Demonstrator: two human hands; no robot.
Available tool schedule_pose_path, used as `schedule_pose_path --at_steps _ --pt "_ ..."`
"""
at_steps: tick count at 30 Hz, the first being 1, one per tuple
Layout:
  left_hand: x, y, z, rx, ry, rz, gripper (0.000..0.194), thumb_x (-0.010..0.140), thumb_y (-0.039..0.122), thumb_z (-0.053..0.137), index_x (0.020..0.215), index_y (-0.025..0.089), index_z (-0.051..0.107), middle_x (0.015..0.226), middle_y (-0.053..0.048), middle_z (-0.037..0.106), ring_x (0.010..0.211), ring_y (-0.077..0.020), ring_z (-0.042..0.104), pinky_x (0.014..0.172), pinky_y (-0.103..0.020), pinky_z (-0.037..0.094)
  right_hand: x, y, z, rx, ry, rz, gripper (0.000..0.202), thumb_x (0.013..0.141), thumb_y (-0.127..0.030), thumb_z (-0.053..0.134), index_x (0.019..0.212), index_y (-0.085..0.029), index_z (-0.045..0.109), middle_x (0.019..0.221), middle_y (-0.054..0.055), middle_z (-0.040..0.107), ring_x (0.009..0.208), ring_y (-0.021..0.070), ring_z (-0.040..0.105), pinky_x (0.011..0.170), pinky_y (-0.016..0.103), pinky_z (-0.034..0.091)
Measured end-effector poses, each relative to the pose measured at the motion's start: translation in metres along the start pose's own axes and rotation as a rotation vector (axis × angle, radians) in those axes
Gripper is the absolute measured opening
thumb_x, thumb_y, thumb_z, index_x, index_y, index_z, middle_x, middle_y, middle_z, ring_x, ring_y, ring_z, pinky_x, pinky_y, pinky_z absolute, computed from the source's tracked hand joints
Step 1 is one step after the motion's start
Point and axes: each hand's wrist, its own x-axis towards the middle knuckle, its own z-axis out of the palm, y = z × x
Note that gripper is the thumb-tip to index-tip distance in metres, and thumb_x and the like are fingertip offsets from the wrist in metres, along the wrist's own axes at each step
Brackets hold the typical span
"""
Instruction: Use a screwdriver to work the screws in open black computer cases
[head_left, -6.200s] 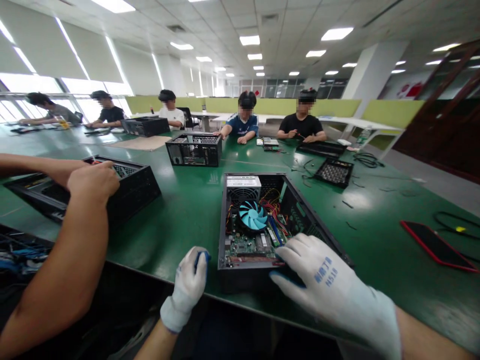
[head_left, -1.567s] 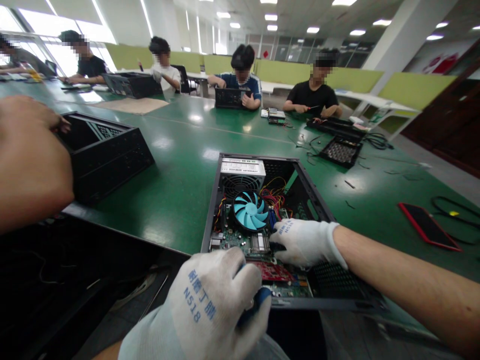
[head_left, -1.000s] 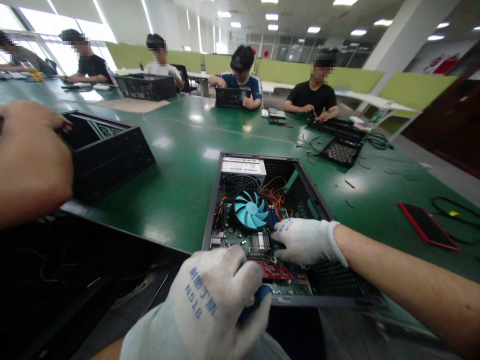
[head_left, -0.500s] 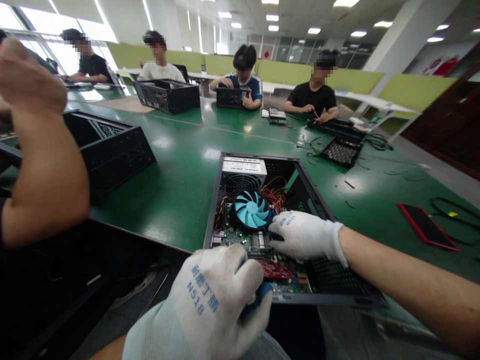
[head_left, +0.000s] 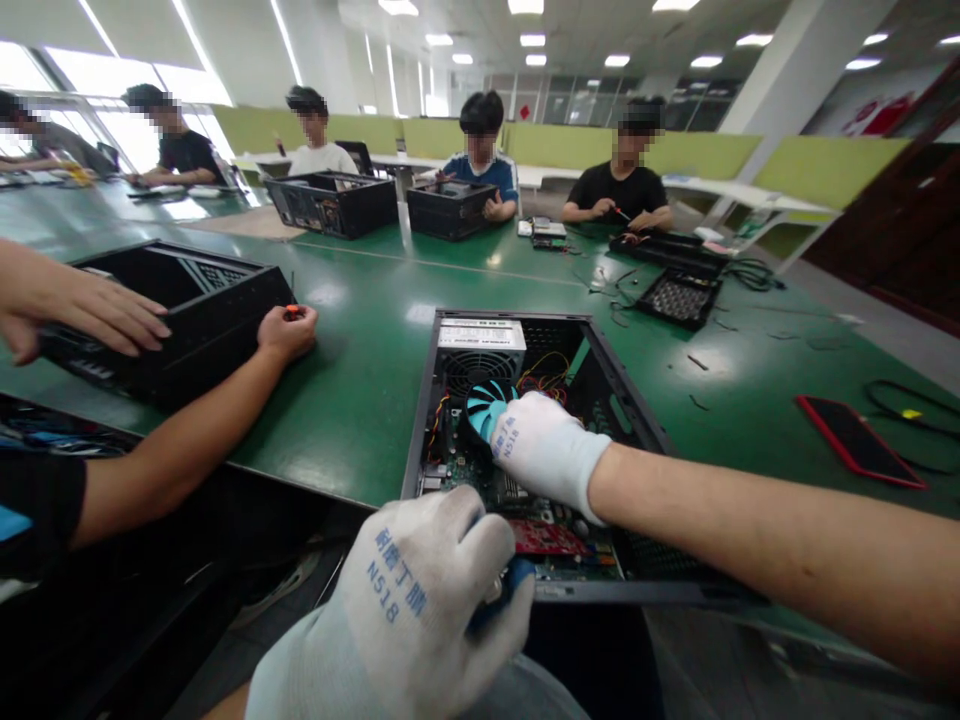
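An open black computer case lies on its side in front of me. Inside are a white-labelled power supply, a turquoise cooling fan, a green motherboard and a red expansion card. My right hand, in a white glove, reaches over the fan's right side and covers part of it. Its fingers curl downward, and their tips are hidden. My left hand, gloved too, is closed at the case's near edge. Something small and silvery shows between its thumb and fingers, too little to name.
A green table bears the work. A red-edged black panel and cables lie right. On the left, a person's bare hands touch another black case, one gripping an orange-handled tool. People sit across the table with more cases.
My right hand has moved left and up, from beside the fan to over it. My left hand stays almost in place. The neighbour's raised arm has come down to the left case.
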Motion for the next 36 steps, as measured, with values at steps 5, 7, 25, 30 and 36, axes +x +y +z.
schedule_pose_path --at_steps 5,7,25,30,36 --pt "0.001 0.000 -0.001 -0.027 0.012 -0.006 0.011 0.088 0.029 0.061 0.079 0.024 0.060 0.070 0.002 0.053 0.056 -0.0118 0.058 0.049 -0.022 0.044 -0.015 0.009 0.001 -0.017 -0.111 -0.018 0.022 0.096 -0.021 0.055 0.102 -0.013 0.074 0.104 0.019 0.076 0.099 0.0308 0.073 0.082 0.039 0.054" --pt "0.001 0.000 0.000 -0.043 0.028 -0.016 0.012 0.089 0.030 0.061 0.078 0.024 0.059 0.070 0.002 0.053 0.056 -0.0121 0.060 0.050 -0.022 0.044 -0.022 0.014 0.003 -0.011 -0.067 -0.018 0.025 0.097 -0.028 0.055 0.103 -0.012 0.074 0.106 0.019 0.075 0.101 0.0320 0.072 0.084 0.040 0.053" --pt "0.000 0.000 -0.001 -0.103 -0.032 -0.053 0.023 0.094 0.034 0.054 0.077 0.022 0.063 0.072 0.002 0.055 0.058 -0.0104 0.060 0.054 -0.020 0.040 -0.012 0.068 0.019 -0.074 -0.087 0.262 0.035 0.100 -0.036 0.052 0.105 -0.014 0.080 0.103 0.018 0.079 0.098 0.0353 0.076 0.079 0.043 0.057" --pt "-0.001 0.002 -0.001 -0.038 -0.037 -0.033 0.013 0.090 0.026 0.061 0.078 0.023 0.057 0.072 0.000 0.057 0.059 -0.0140 0.056 0.051 -0.025 0.040 -0.001 0.081 0.024 -0.066 -0.074 0.278 0.032 0.100 -0.033 0.054 0.111 -0.016 0.078 0.113 0.017 0.078 0.105 0.0353 0.074 0.081 0.044 0.056" --pt "-0.003 0.001 0.003 -0.037 -0.027 -0.026 0.013 0.090 0.028 0.061 0.080 0.024 0.055 0.075 -0.001 0.057 0.061 -0.0169 0.054 0.052 -0.032 0.036 -0.010 0.079 0.027 -0.068 -0.073 0.270 0.028 0.093 -0.033 0.064 0.107 -0.013 0.078 0.112 0.017 0.077 0.104 0.0347 0.073 0.082 0.042 0.055"
